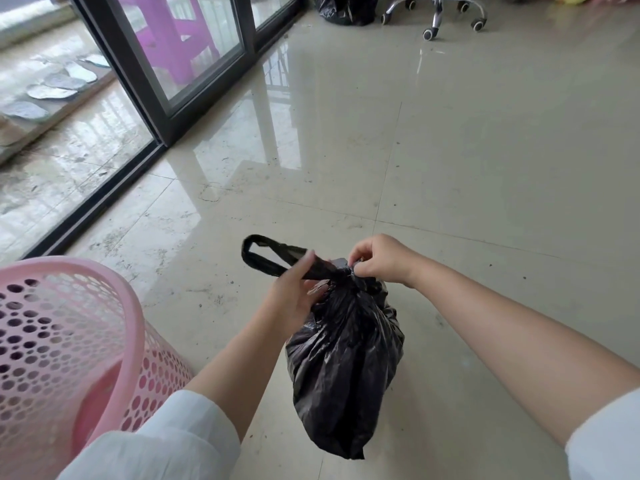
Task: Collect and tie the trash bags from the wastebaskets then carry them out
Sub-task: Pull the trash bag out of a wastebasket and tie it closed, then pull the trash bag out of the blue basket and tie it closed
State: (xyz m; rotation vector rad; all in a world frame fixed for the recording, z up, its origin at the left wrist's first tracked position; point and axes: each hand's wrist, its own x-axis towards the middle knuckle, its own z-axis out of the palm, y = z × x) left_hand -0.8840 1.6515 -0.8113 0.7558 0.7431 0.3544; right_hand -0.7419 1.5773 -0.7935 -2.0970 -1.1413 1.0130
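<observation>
Left hand [294, 292] grips one handle loop [266, 254] of the crumpled black plastic trash bag [346, 368]; right hand [377, 259] pinches its knotted neck. The bag hangs beneath both sets of fingers, with the pink perforated plastic wastebasket [69, 341] left of them.

Below me, a glossy floor [467, 161] of large pale beige tiles with thin grout lines, speckled with dirt near the door, mirrors daylight and the door's uprights. To my left, a dark-framed sliding glass door [166, 81] runs on a dark floor track [93, 206]; through its pane I see a purple plastic stool [180, 36]. Beyond the track, a wet, stained balcony floor [69, 161] carries a raised ledge [55, 109] with grey insoles [52, 92] laid in a row. At the far edge ahead stands the chrome castor base of an office chair [446, 10].
</observation>
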